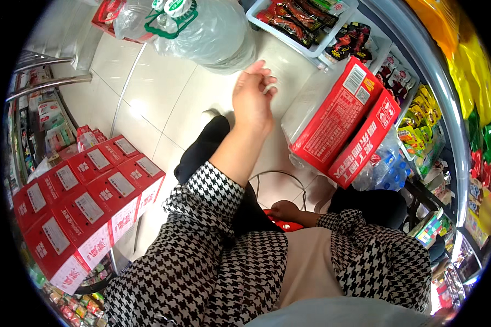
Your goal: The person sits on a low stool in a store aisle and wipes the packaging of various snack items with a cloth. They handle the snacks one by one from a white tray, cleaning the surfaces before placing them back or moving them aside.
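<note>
My left hand (253, 98) reaches out over the tiled floor, its fingers loosely curled and apart, with nothing in them. It is between a large clear water bottle with a green handle (212, 34) and a red and clear-plastic carton (331, 122). Close to my lap, my right hand (284, 210) rests with its fingers around the edge of a red object with pale spots (288, 226); most of that object is hidden. The carton stands tilted to the right of my left hand, touching neither hand.
Stacked red boxes (86, 188) stand at the left. At the upper right, trays of packaged snacks (302, 20) line a shelf behind a curved metal rail (446, 86). Wrapped blue-capped bottles (388, 167) lie beside the carton. A thin dark hoop (280, 171) is near my knees.
</note>
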`<state>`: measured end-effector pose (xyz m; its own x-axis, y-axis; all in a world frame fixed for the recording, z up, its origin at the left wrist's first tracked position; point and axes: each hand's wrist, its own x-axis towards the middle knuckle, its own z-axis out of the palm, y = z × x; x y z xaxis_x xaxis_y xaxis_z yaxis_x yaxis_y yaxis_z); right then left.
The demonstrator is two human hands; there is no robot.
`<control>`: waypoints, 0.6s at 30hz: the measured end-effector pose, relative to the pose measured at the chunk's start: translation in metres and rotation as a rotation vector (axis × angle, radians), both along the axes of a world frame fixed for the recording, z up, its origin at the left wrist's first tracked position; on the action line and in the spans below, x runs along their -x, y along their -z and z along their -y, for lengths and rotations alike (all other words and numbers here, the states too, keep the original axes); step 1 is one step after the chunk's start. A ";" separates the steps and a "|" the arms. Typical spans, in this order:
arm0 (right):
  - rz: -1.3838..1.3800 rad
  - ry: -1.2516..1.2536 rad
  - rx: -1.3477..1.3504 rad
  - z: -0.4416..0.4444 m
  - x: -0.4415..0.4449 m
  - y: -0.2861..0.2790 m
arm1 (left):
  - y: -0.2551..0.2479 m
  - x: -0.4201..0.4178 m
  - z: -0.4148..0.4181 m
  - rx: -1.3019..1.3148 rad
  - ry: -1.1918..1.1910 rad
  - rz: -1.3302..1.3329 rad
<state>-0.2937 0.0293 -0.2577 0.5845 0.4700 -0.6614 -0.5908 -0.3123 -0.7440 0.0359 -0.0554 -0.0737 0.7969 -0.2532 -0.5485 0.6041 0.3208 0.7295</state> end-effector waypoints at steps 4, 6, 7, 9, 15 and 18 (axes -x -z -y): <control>0.003 0.136 -0.131 -0.023 -0.038 -0.001 | 0.024 -0.042 -0.002 -0.099 0.128 0.073; 0.193 0.184 -0.048 -0.045 -0.054 0.008 | 0.040 -0.052 -0.001 -0.160 0.340 0.048; 0.244 0.173 -0.029 -0.049 -0.070 0.006 | 0.049 -0.056 0.000 -0.196 0.474 0.051; 0.343 0.148 0.015 -0.062 -0.092 0.006 | 0.061 -0.061 0.001 -0.262 0.776 0.066; 0.352 0.215 0.002 -0.094 -0.116 0.033 | 0.054 -0.049 -0.001 -0.327 1.311 0.126; 0.277 0.218 0.127 -0.099 -0.106 0.020 | 0.046 -0.034 -0.013 -0.171 1.294 0.163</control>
